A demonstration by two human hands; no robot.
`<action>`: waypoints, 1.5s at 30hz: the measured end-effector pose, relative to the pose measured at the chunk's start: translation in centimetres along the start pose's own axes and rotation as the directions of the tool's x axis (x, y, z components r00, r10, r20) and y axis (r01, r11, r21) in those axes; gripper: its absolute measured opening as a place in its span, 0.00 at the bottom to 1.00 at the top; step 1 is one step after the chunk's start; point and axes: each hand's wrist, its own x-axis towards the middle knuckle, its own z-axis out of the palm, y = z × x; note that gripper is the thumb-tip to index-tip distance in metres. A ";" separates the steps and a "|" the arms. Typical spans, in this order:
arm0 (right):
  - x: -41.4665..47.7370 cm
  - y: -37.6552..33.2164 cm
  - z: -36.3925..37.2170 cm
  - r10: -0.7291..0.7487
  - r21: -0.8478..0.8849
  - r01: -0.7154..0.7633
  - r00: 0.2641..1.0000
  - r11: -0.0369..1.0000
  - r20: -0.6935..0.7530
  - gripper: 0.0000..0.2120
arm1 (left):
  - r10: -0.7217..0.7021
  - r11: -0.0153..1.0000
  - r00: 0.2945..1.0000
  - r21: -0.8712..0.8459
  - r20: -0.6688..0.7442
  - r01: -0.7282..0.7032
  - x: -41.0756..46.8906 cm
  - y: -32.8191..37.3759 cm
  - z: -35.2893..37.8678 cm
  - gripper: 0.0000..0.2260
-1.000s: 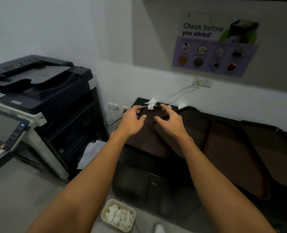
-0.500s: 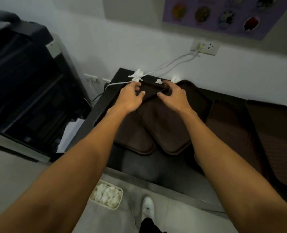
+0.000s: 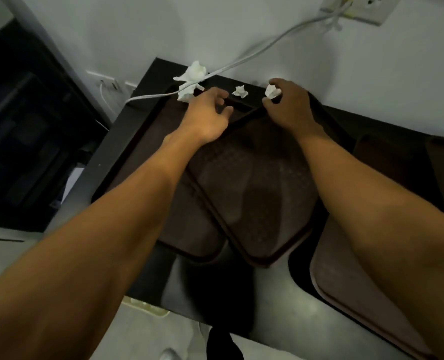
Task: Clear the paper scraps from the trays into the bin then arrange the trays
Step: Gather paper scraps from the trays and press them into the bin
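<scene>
**A:** Scraps come first. Where are they found, and how is each grip set?

**B:** Three are seen at the far edge of the tabletop (image 3: 111, 162), close to the wall. A large scrap (image 3: 192, 74) lies against the white cable (image 3: 241, 60). A small scrap (image 3: 240, 91) lies between the two hands. A crumpled scrap (image 3: 272, 90) is pinched, as it seems, in the grip of the right hand (image 3: 291, 107). The grip of the left hand (image 3: 207, 118) is loosely bent and apart, and nothing is seen inside it.

**A:** How should the paper be handled?

**B:** It is judged very light and soft, so a fingertip pinch on the bulk of each ball is enough. The large scrap may be caught on the cable and is better lifted gently.

**A:** And the trays?

**B:** The upper tray (image 3: 254, 190) is laid partly over the left tray (image 3: 189, 229). A third tray (image 3: 330, 276) lies to the right. They are judged stiff, light and somewhat slippery, and are best taken by the raised rims of the long sides. The long axis of the upper tray runs slanted from the near side toward the wall, with one far corner pointed between the hands. The bin (image 3: 148, 309) is only partly seen, on the floor below.
</scene>
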 end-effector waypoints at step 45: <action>-0.5 2.2 -2.0 -0.018 0.300 0.121 0.945 0.946 -0.325 0.12 | 0.236 0.912 0.972 0.340 0.017 -0.228 11.4 0.5 6.6 0.09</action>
